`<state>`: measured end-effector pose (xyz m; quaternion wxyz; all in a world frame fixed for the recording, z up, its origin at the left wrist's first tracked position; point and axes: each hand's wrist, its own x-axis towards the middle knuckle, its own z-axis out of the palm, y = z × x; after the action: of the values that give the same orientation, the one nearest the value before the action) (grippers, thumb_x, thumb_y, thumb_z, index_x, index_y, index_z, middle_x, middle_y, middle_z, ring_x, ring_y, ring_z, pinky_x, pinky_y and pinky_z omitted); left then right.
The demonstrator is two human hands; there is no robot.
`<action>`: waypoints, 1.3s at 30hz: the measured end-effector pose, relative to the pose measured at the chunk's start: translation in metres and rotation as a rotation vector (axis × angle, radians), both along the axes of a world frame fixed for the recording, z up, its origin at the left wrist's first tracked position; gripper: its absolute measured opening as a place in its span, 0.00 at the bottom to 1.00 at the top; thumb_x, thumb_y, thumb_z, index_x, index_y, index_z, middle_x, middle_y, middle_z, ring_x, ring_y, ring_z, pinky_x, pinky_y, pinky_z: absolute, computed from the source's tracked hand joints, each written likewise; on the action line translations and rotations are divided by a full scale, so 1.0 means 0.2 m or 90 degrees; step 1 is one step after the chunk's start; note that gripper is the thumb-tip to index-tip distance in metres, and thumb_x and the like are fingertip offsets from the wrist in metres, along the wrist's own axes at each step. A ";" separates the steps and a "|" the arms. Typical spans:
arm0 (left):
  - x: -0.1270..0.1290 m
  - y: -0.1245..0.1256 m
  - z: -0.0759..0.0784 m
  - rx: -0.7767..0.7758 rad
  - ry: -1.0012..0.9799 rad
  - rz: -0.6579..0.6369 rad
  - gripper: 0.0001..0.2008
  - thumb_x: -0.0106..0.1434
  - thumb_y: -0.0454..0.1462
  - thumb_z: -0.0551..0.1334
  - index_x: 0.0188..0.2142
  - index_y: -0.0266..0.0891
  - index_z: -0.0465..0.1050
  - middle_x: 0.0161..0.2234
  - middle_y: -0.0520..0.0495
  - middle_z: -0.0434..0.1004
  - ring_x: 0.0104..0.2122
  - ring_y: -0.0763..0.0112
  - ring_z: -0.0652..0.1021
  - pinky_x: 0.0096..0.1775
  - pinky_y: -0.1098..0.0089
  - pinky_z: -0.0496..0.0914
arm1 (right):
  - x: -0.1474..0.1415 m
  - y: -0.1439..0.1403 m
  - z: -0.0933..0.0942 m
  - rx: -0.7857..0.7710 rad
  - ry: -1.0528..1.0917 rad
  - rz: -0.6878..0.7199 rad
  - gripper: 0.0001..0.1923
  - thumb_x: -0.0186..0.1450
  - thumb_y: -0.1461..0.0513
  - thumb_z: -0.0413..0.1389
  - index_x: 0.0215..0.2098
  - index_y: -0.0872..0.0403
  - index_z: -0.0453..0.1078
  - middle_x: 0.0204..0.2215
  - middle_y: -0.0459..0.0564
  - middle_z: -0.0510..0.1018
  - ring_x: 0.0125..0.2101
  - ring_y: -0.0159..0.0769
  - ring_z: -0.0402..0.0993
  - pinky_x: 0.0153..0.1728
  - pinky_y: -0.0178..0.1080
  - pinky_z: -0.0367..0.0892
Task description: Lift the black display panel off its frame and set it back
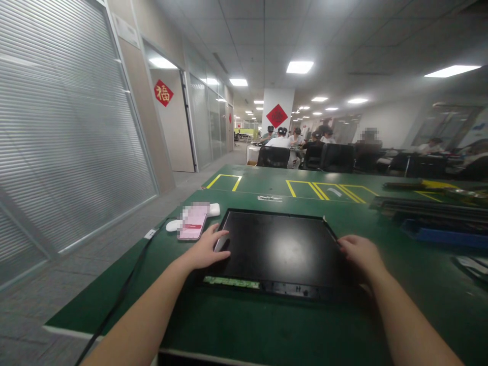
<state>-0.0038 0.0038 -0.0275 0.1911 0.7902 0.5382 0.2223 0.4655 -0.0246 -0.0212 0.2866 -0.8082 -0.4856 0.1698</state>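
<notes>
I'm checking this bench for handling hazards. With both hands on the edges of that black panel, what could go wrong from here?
1. The left hand and right hand rest only on the black panel at its side edges; its glossy face could smudge or flex if pressed.
2. The phone lies close by the left hand and might get knocked.
3. The black cable runs off the table's near edge and could snag.

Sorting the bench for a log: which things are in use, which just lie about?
In use: black panel, left hand, right hand.
Lying about: phone, cable, blue tray, chairs.
</notes>
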 end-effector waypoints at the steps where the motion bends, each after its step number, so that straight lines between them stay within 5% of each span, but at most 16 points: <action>1: -0.01 -0.01 0.01 0.003 0.006 -0.022 0.37 0.50 0.50 0.69 0.58 0.41 0.69 0.67 0.34 0.52 0.65 0.42 0.58 0.62 0.49 0.56 | -0.01 0.00 0.01 -0.002 -0.016 0.005 0.15 0.59 0.55 0.51 0.36 0.52 0.77 0.29 0.50 0.81 0.25 0.37 0.75 0.30 0.38 0.65; 9: -0.07 -0.04 0.10 -0.089 0.032 -0.212 0.37 0.47 0.47 0.72 0.57 0.50 0.70 0.68 0.41 0.51 0.66 0.45 0.56 0.62 0.49 0.55 | -0.06 0.01 0.01 0.074 -0.095 0.125 0.16 0.59 0.57 0.52 0.41 0.50 0.78 0.42 0.48 0.81 0.44 0.41 0.75 0.45 0.38 0.65; 19: -0.06 -0.06 0.13 -0.095 0.011 -0.214 0.38 0.41 0.43 0.75 0.55 0.53 0.72 0.67 0.45 0.56 0.64 0.46 0.60 0.61 0.51 0.56 | -0.05 0.04 -0.09 0.050 -0.103 0.251 0.18 0.60 0.57 0.52 0.42 0.51 0.80 0.48 0.50 0.80 0.51 0.43 0.73 0.54 0.40 0.63; 39: -0.03 -0.08 0.13 -0.087 -0.002 -0.221 0.34 0.40 0.32 0.72 0.50 0.52 0.76 0.64 0.48 0.62 0.62 0.50 0.64 0.62 0.55 0.56 | -0.04 0.06 -0.12 0.058 -0.089 0.275 0.19 0.59 0.56 0.50 0.40 0.52 0.80 0.46 0.51 0.80 0.49 0.45 0.75 0.53 0.42 0.64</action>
<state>-0.0093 -0.0120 -0.0018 0.2804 0.8560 0.4074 0.1506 0.4577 -0.0119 -0.0443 0.2453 -0.6814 -0.6734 0.1488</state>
